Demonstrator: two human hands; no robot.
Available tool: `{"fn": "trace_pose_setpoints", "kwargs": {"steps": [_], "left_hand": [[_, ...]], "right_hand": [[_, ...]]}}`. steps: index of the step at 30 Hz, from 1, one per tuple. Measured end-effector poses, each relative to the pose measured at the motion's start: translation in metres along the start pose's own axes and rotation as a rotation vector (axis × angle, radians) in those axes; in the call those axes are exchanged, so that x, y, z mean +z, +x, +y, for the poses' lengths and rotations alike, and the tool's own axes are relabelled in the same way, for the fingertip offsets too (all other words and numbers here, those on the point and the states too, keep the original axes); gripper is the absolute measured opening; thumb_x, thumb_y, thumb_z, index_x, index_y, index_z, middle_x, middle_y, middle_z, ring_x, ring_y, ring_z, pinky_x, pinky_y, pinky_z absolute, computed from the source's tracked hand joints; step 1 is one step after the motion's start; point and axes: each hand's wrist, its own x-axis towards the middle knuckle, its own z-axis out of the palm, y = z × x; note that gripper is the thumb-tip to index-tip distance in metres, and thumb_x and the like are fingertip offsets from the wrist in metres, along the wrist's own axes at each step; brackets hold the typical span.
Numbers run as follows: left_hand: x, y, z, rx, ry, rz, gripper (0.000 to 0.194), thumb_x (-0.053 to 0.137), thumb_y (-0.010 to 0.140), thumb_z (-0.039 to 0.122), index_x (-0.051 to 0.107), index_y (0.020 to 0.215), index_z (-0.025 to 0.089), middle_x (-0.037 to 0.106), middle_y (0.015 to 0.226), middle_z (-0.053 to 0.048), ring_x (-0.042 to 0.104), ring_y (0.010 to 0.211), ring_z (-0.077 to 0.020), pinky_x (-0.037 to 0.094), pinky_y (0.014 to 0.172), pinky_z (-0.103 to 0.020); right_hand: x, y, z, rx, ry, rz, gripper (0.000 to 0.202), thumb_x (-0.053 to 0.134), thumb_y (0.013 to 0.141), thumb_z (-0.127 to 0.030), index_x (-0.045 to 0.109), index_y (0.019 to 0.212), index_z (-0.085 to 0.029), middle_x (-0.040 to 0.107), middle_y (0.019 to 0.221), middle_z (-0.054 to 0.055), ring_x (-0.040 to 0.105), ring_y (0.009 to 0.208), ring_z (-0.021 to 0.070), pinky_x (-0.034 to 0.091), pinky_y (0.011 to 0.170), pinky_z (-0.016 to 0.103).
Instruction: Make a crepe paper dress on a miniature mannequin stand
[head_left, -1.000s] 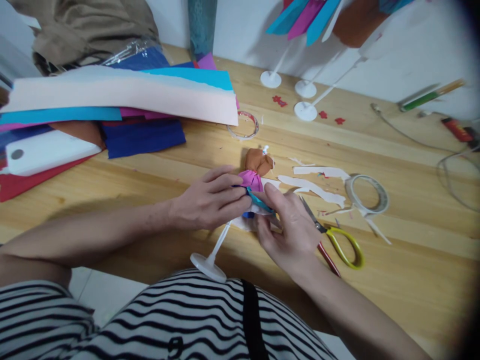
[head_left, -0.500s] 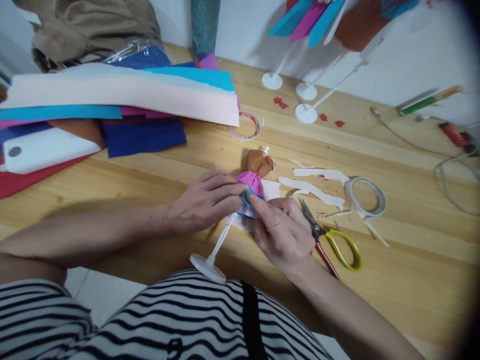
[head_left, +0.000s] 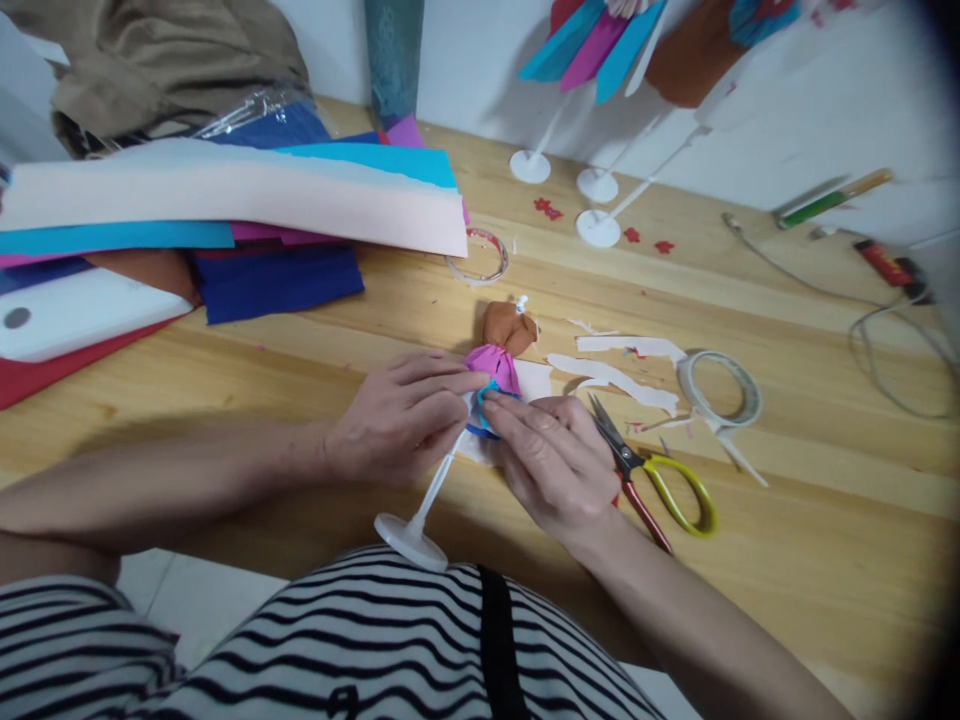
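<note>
Head view, so here's the layout. Both hands meet on a small crepe-paper figure [head_left: 493, 366] just about mid-frame, and it's sitting between the two sets of fingertips. Its long axis runs on a slant: brown gathered top [head_left: 501, 325] up toward the upper middle, thin white stick [head_left: 436, 490] slanting down-left to a round white base [head_left: 409, 541] at lower centre, right by the striped shirt [head_left: 390, 630].

The left hand [head_left: 401, 415] comes in from the left side, grip closed in on the figure's left edge, fingers bent together. The right hand [head_left: 559, 465] comes from lower right, its grip closed down on a teal paper piece [head_left: 484, 398] below the magenta section. Neither hand is really nearer tbh, both touch it. Thumbs are mostly hidden, so I can't tell how hard either one's squeezing.

Just right of the right hand there's a pair of scissors [head_left: 630, 458], blades slightly apart, with white paper strips [head_left: 630, 384] and a tape roll [head_left: 752, 395] above them on the wooden counter [head_left: 817, 520]. Stacked crepe sheets [head_left: 240, 200] fill the upper left of the frame.
</note>
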Motion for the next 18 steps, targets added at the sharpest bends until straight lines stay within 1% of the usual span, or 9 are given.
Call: {"fn": "trace_pose_setpoints", "kwargs": {"steps": [3, 6, 8, 9, 12, 14, 16, 18], "left_hand": [[-0.0018, -0.0001, 0.0034, -0.132, -0.184, -0.009, 0.014, 0.059, 0.083, 0.008, 0.054, 0.09, 0.019, 0.076, 0.108, -0.013, 0.071, 0.105, -0.0217, 0.058, 0.096, -0.039], [-0.0028, -0.0021, 0.0064, -0.294, -0.351, 0.024, 0.013, 0.057, 0.086, 0.007, 0.055, 0.093, 0.018, 0.075, 0.108, -0.015, 0.069, 0.11, -0.0224, 0.058, 0.097, -0.039], [-0.0031, -0.0029, 0.0074, -0.356, -0.373, 0.065, 0.013, 0.057, 0.088, 0.008, 0.056, 0.096, 0.018, 0.075, 0.107, -0.013, 0.067, 0.111, -0.0219, 0.058, 0.096, -0.04], [-0.0035, -0.0028, 0.0075, -0.358, -0.354, 0.073, 0.015, 0.057, 0.088, 0.008, 0.057, 0.098, 0.019, 0.075, 0.11, -0.013, 0.066, 0.113, -0.0218, 0.058, 0.096, -0.041], [-0.0056, -0.001, 0.0062, -0.28, -0.264, 0.057, 0.025, 0.055, 0.086, 0.007, 0.058, 0.107, 0.02, 0.07, 0.124, -0.014, 0.063, 0.119, -0.0228, 0.055, 0.099, -0.047], [-0.0063, -0.0003, 0.0045, -0.229, -0.213, 0.003, 0.032, 0.054, 0.083, 0.008, 0.057, 0.112, 0.02, 0.065, 0.132, -0.016, 0.06, 0.124, -0.0244, 0.052, 0.102, -0.051], [-0.005, -0.0012, 0.0024, -0.2, -0.15, -0.067, 0.038, 0.052, 0.08, 0.008, 0.056, 0.116, 0.019, 0.058, 0.14, -0.017, 0.053, 0.133, -0.0266, 0.048, 0.106, -0.054], [-0.0016, -0.0036, 0.0, -0.177, -0.066, -0.099, 0.04, 0.052, 0.078, 0.007, 0.055, 0.115, 0.019, 0.052, 0.147, -0.018, 0.046, 0.139, -0.0279, 0.045, 0.109, -0.055]], "right_hand": [[0.0004, -0.0029, 0.0004, 0.026, 0.005, -0.009, 0.052, 0.06, 0.089, -0.004, 0.056, 0.139, -0.018, 0.077, 0.106, 0.013, 0.068, 0.082, 0.0228, 0.055, 0.064, 0.037], [0.0008, -0.0049, 0.0009, 0.028, 0.005, -0.014, 0.053, 0.061, 0.089, -0.004, 0.056, 0.139, -0.018, 0.077, 0.106, 0.013, 0.068, 0.082, 0.0232, 0.055, 0.063, 0.038], [0.0012, -0.0061, 0.0013, 0.028, 0.013, -0.012, 0.05, 0.061, 0.089, -0.004, 0.059, 0.138, -0.018, 0.076, 0.107, 0.014, 0.068, 0.082, 0.0236, 0.055, 0.064, 0.038], [0.0014, -0.0067, 0.0015, 0.032, 0.019, -0.012, 0.049, 0.061, 0.089, -0.005, 0.06, 0.137, -0.019, 0.076, 0.109, 0.014, 0.068, 0.083, 0.0239, 0.055, 0.065, 0.039], [0.0017, -0.0085, 0.0018, 0.048, 0.03, -0.013, 0.048, 0.061, 0.09, -0.007, 0.061, 0.136, -0.022, 0.075, 0.111, 0.012, 0.069, 0.084, 0.0245, 0.055, 0.065, 0.039], [0.0015, -0.0088, 0.0017, 0.062, 0.024, -0.019, 0.05, 0.06, 0.091, -0.008, 0.059, 0.138, -0.024, 0.076, 0.11, 0.011, 0.069, 0.083, 0.024, 0.056, 0.065, 0.039], [0.001, -0.0081, 0.0014, 0.071, 0.006, -0.032, 0.052, 0.06, 0.091, -0.009, 0.056, 0.14, -0.027, 0.076, 0.11, 0.009, 0.068, 0.081, 0.0231, 0.056, 0.064, 0.039], [0.0001, -0.0066, 0.0009, 0.066, -0.015, -0.04, 0.053, 0.06, 0.09, -0.009, 0.055, 0.139, -0.029, 0.077, 0.108, 0.008, 0.068, 0.078, 0.0226, 0.056, 0.063, 0.039]]}}
